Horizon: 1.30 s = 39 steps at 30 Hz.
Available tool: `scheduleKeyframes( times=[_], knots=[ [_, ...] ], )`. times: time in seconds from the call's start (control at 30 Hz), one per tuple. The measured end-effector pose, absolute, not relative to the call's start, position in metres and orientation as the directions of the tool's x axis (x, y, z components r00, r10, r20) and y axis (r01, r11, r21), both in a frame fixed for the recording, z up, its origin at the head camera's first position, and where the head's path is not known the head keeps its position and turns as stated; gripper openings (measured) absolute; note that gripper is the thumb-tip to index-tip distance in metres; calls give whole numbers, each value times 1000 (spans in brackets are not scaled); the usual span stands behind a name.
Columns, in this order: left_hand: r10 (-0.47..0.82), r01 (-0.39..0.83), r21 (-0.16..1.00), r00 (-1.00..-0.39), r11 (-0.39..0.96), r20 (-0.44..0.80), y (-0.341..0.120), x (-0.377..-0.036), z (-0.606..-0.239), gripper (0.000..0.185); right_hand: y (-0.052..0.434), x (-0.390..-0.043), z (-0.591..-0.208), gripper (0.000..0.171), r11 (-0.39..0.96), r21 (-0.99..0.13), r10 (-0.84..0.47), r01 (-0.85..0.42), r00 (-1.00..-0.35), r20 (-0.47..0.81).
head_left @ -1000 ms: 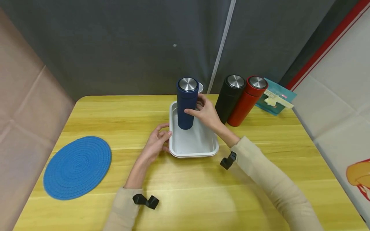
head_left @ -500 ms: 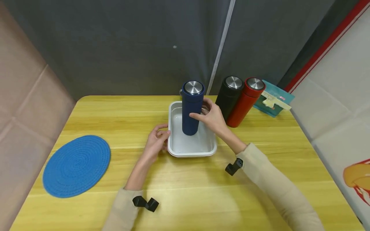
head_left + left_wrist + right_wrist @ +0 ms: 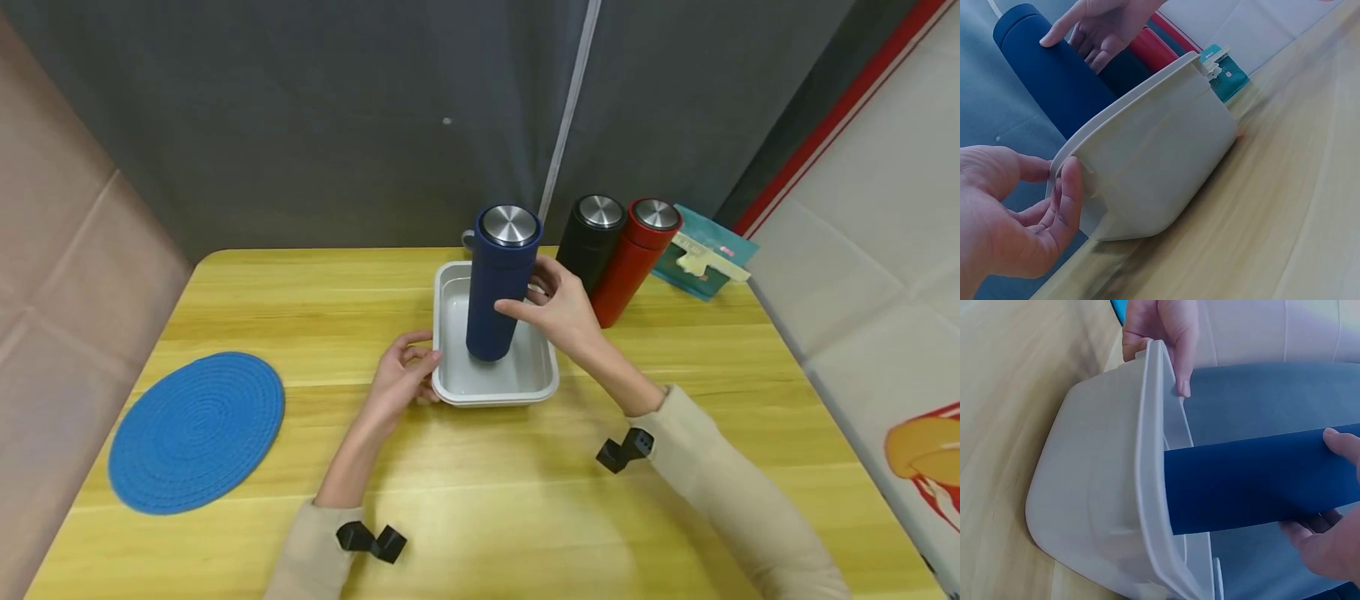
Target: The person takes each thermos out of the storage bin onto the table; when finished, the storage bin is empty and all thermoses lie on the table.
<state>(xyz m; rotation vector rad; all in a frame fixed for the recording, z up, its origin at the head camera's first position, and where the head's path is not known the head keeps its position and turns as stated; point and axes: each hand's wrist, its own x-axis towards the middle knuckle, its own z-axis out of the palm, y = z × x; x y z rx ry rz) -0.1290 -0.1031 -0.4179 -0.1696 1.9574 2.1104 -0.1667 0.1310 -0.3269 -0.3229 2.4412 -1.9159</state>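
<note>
My right hand (image 3: 564,308) grips a navy blue thermos (image 3: 495,279) with a brushed metal lid, thumb on the near side and fingers round the back. The lower end of the thermos is inside a deep off-white plastic bin (image 3: 495,387), as the right wrist view shows from the side. The thermos leans slightly, its lid tipped right. My left hand (image 3: 401,371) pinches the bin's left rim between thumb and fingers. In the left wrist view the bin (image 3: 1154,156) stands on the table, with the thermos (image 3: 1054,75) rising above its edge.
A black thermos (image 3: 590,242) and a red thermos (image 3: 632,267) stand right of the bin. Beside them is a teal packet (image 3: 693,279) with a cream clip. A round blue woven mat (image 3: 198,433) lies left. A dark curtain (image 3: 337,125) hangs behind the table.
The right hand has moved the navy thermos right and toward the person. It looks larger and leans more now. The left hand stays at the bin's rim.
</note>
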Motion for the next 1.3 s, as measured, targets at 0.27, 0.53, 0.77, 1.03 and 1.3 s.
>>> scheduleKeyframes(
  times=[0.27, 0.53, 0.77, 1.03, 1.3],
  knots=[
    [129, -274, 959, -956, -74, -263, -104, -132, -419, 43, 139, -152, -315, 67, 217, -958, -190, -188, -971, 148],
    [165, -266, 959, -955, -100, -248, -101, -131, -418, 45, 155, -140, -303, 64, 198, -945, -156, -262, -960, 234],
    [159, -280, 954, -952, -105, -262, -99, -130, -420, 44, 175, -126, -295, 67, 206, -903, -118, -376, -926, 359],
    [164, -270, 958, -954, -97, -253, -99, -132, -419, 45, 203, -117, -292, 62, 326, -877, -28, -352, -931, 363],
    [154, -281, 956, -952, -86, -266, -102, -131, -421, 45, 227, -116, -301, 64, 312, -889, 31, -334, -932, 361]
  ],
)
